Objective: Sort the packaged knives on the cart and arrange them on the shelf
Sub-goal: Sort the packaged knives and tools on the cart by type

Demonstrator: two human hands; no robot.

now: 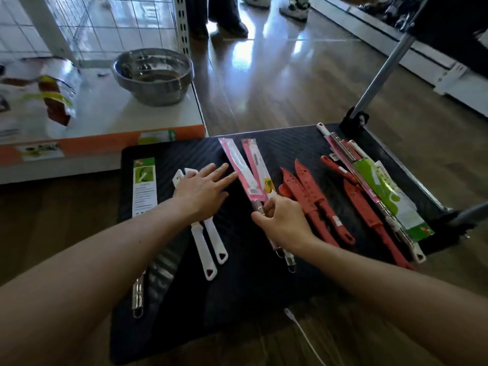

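Note:
The black cart deck [237,286] carries the packaged knives. My left hand [202,191] lies flat, fingers straight, over two white-handled knives [208,244]; its fingertips reach the pink packages. My right hand [282,220] pinches the lower end of two pink-packaged knives [244,170] with steel handles, near the deck's middle. To the right lie several red sheathed knives [309,196]. At the far right lies a mixed group with a green-packaged knife [383,191]. A green-and-white carded knife [144,186] lies at the left edge, its steel handle under my left forearm.
The white shelf [105,114] stands at the upper left with a steel bowl [153,75] and a foil-wrapped package [55,93]. The cart's handle post [380,72] rises at the far right corner. A person's feet [227,25] stand beyond on the wooden floor.

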